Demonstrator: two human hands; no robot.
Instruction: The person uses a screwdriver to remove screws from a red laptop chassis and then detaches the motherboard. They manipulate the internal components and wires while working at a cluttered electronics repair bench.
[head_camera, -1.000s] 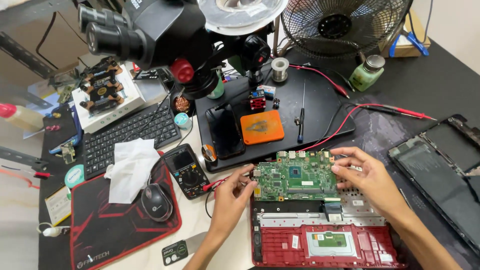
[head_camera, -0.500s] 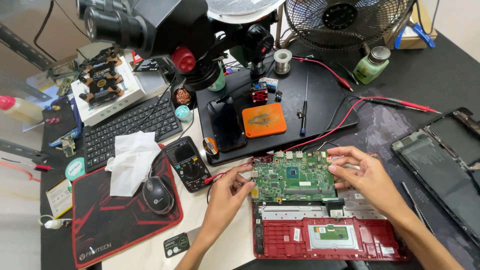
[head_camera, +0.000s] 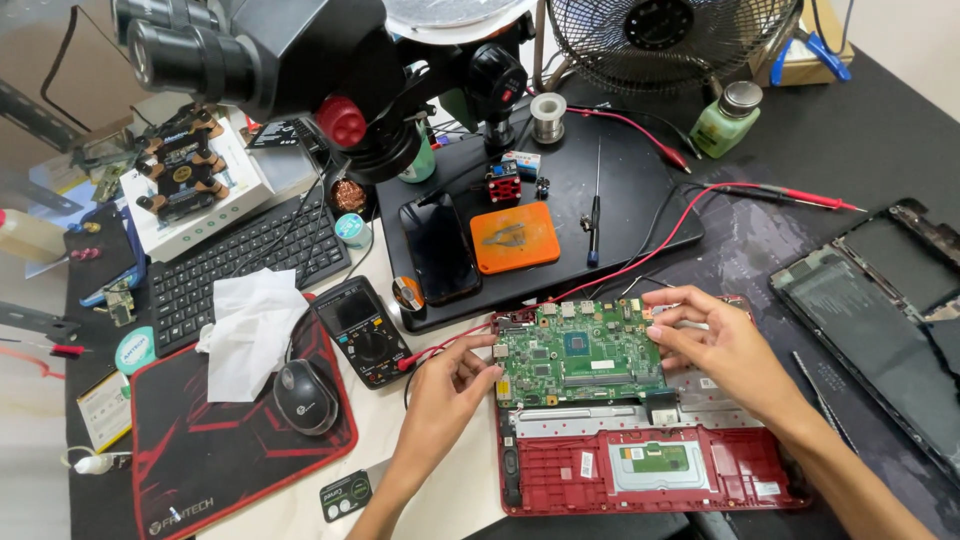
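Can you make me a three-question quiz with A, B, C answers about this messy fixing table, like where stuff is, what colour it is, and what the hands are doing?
1. Where is the green circuit board?
A. Over the open red laptop base
B. On the keyboard
C. Under the fan

2. What colour is the square pad on the black mat?
A. Blue
B. Orange
C. White

3. What are the two hands doing?
A. Both resting on the mouse
B. One holds a screwdriver
C. Both hold the board's edges

Answers:
1. A, the board sits at the top end of the red base, above its touchpad.
2. B, the pad is bright orange, beside a dark phone.
3. C, the left hand pinches the board's left edge and the right hand grips its right edge.
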